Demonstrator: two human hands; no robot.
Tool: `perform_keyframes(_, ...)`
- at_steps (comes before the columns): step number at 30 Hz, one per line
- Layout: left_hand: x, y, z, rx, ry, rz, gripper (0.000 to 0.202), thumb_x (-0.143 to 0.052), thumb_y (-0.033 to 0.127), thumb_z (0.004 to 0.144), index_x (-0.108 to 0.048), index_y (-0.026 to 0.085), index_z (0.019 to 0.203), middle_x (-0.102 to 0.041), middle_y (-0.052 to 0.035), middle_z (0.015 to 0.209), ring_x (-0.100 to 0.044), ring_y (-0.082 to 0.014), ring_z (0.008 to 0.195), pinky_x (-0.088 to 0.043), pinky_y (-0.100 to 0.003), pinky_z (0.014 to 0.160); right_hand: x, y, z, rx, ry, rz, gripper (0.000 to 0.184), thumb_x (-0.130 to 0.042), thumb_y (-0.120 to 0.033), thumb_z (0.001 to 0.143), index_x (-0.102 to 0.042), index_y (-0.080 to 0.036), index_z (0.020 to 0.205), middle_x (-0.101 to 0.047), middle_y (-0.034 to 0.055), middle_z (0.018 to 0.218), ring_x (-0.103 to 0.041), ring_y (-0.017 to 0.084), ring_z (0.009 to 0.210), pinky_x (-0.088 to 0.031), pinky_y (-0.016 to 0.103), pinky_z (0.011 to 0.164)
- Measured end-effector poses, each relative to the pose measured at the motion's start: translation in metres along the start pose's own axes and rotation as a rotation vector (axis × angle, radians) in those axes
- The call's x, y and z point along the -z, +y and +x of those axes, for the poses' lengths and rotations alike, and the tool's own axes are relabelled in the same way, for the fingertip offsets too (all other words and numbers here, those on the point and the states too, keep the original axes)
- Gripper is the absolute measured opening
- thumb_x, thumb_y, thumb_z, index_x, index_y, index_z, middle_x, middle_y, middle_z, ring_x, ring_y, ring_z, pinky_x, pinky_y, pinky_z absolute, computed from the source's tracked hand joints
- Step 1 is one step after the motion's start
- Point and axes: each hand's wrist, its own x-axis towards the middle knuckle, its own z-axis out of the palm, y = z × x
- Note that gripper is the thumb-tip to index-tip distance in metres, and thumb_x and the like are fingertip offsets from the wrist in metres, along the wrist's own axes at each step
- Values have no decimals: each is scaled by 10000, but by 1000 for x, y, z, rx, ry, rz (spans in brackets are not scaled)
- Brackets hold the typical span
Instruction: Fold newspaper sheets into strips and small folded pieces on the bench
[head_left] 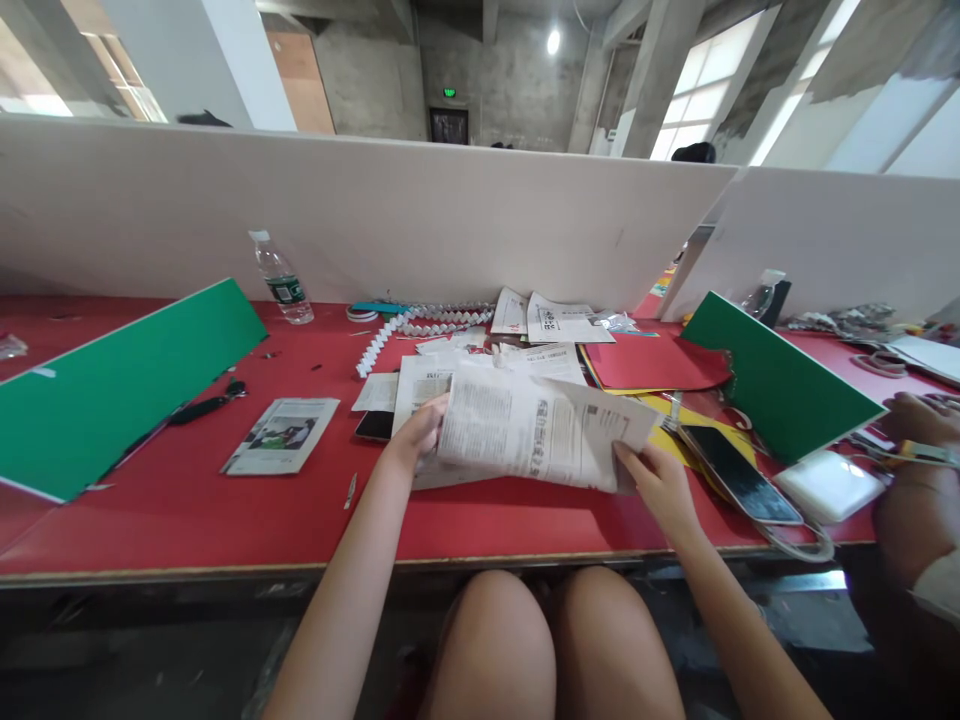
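Observation:
A printed newspaper sheet (517,425) is stretched between my two hands above the red table. My left hand (424,425) grips its left edge, with the fingertips partly behind the paper. At the lower right corner, my right hand (654,480) pinches the sheet, thumb in front. Other newspaper pieces (424,380) lie beneath and behind it. A dark phone-like object (373,426) shows partly under the papers by my left hand. To the left lies a folded newspaper piece (283,436) with a colour photo.
Green divider boards (127,390) (780,375) stand at both sides. A water bottle (281,280), a folded paper chain (420,322) and red paper (652,360) lie towards the back. A phone (739,475) and white case (829,487) sit right. Another person's arm (919,500) rests at far right.

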Motion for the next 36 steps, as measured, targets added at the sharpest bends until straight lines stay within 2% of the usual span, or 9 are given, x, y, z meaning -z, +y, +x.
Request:
perform_keyframes(5, 2, 4, 4, 158, -9, -136, 507, -489, 582, 793, -642, 184, 1068, -719, -82, 923, -643, -274, 966, -519, -368, 788, -18, 0, 47, 63, 70, -189, 339, -466, -450, 817, -586, -157, 694, -554, 6, 604, -487, 156, 596, -349, 272, 562)
perform_keyframes(9, 2, 7, 2, 176, -89, -186, 550, -481, 612, 799, -606, 184, 1121, -701, -94, 1003, -631, -262, 999, -507, -357, 826, -31, 11, 67, 47, 134, -111, 370, -488, -454, 798, -585, -169, 1014, -647, 67, 861, -565, 195, 750, -414, 315, 669)
perform_keyframes(13, 4, 4, 1, 181, -83, -184, 506, -691, 331, 718, -554, 202, 1188, -683, -88, 1049, -633, -235, 985, -494, -335, 860, -33, 26, 69, 34, 197, 29, 420, -468, -486, 806, -546, -195, 1098, -639, 109, 993, -589, 225, 873, -446, 365, 759)
perform_keyframes(16, 5, 0, 3, 174, -33, -143, 670, -677, 91, 640, -483, 240, 1264, -670, -65, 1073, -635, -211, 974, -486, -334, 880, -31, 36, 64, 5, 128, -32, 399, -454, -488, 801, -584, -180, 1019, -645, 114, 973, -591, 238, 877, -444, 387, 788)
perform_keyframes(21, 6, -2, 4, 102, -21, -115, 754, -618, 51, 624, -419, 257, 1322, -646, -73, 1118, -626, -215, 992, -479, -345, 878, -32, 43, 55, 69, 85, -387, 391, -433, -476, 808, -659, -180, 927, -634, 124, 1031, -520, 288, 1057, -323, 468, 959)
perform_keyframes(24, 5, 2, 2, -26, -98, -118, 684, -640, 96, 653, -457, 230, 1298, -648, -79, 1112, -613, -222, 1020, -461, -361, 901, -35, 41, 53, 84, 91, -421, 406, -442, -496, 809, -675, -193, 945, -572, 131, 1192, -439, 300, 1182, -264, 475, 1009)
perform_keyframes(27, 4, 8, -1, -129, -194, -156, 539, -654, 133, 677, -551, 192, 1203, -662, -81, 1089, -607, -227, 1028, -441, -371, 926, -36, 38, 53, 65, 93, -340, 374, -487, -509, 779, -672, -184, 800, -583, 137, 1161, -442, 317, 1164, -268, 483, 1001)
perform_keyframes(31, 3, 12, -5, -197, -200, -197, 442, -700, 122, 640, -629, 200, 1070, -682, -53, 1046, -613, -216, 1005, -438, -347, 916, -29, 23, 53, 66, 45, 33, 344, -520, -518, 774, -603, -190, 710, -622, 66, 864, -546, 239, 881, -415, 382, 805)
perform_keyframes(36, 0, 14, -5, -343, -45, -226, 353, -741, 215, 642, -657, 217, 984, -688, -31, 1014, -612, -201, 981, -439, -340, 903, -19, -9, 52, 197, 309, 375, 235, -534, -435, 814, -553, -202, 837, -563, 0, 771, -516, 159, 746, -415, 288, 690)
